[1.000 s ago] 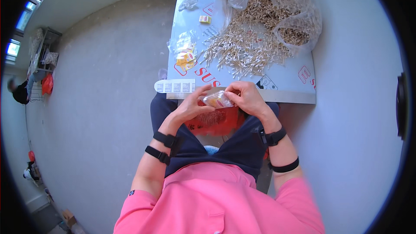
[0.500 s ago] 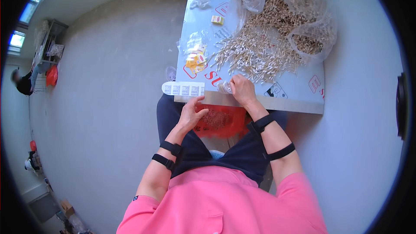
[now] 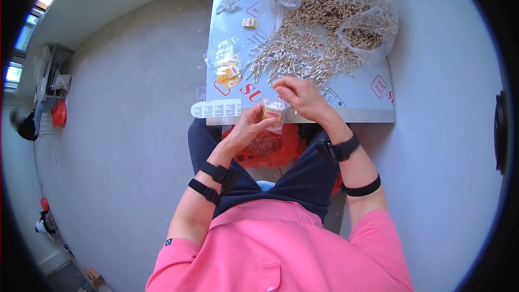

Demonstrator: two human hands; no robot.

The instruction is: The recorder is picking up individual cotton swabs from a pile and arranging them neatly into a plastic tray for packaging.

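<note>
Upright over the table's near edge is a small clear packet of cotton swabs [image 3: 274,118] with a yellow label, white tips showing at its top. My left hand [image 3: 250,128] is closed on its left side, thumb across the front. My right hand [image 3: 304,99] is just above and right of the packet, fingers curled together in a pinch; what they hold, if anything, is too small to make out. Beyond it spreads a big heap of loose cotton swabs [image 3: 303,59], partly inside a large clear plastic bag [image 3: 381,16]. Left of the packet lies a strip of white labels [image 3: 216,108].
Yellow cards [image 3: 228,74] under clear film lie at the table's left, with a small yellow box [image 3: 249,22] and crumpled plastic [image 3: 227,4] farther back. A red bag [image 3: 270,148] hangs open below the near edge. Another person [image 3: 26,124] is far left.
My left hand, earlier open beside the label strip, now grips the packet. The packet has turned upright, and my right hand has moved off it to just above its top.
</note>
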